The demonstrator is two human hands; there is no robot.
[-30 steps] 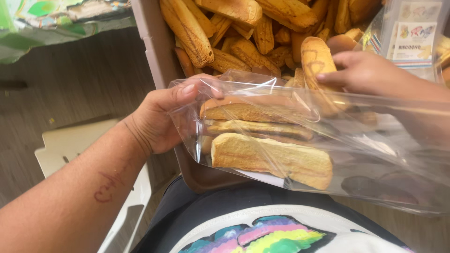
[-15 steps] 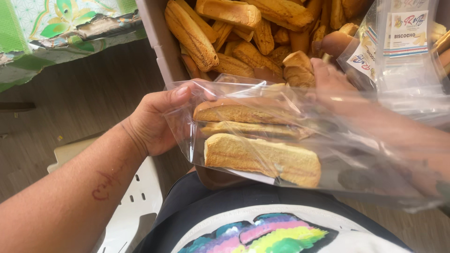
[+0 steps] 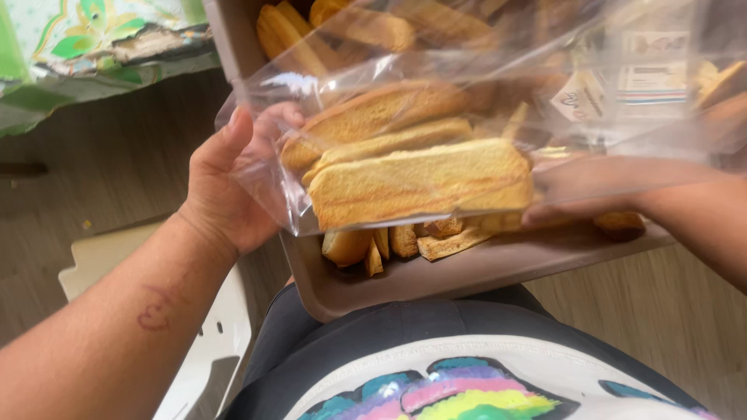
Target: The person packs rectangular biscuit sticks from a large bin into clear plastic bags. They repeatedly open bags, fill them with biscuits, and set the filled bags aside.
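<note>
You are sitting in what looks like a small home baking or food-packing spot: a brown tray of toasted bread slices is resting on your lap, above a wooden plank floor, beside a white plastic chair and a flowered tablecloth.

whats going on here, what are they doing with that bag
A person holds a clear plastic bag over a brown tray of toasted bread slices. The left hand grips the bag's closed end. The right hand is inside the bag, seen through the plastic beside three long slices stacked in it. More slices lie loose in the tray, which sits on the person's lap.
</note>
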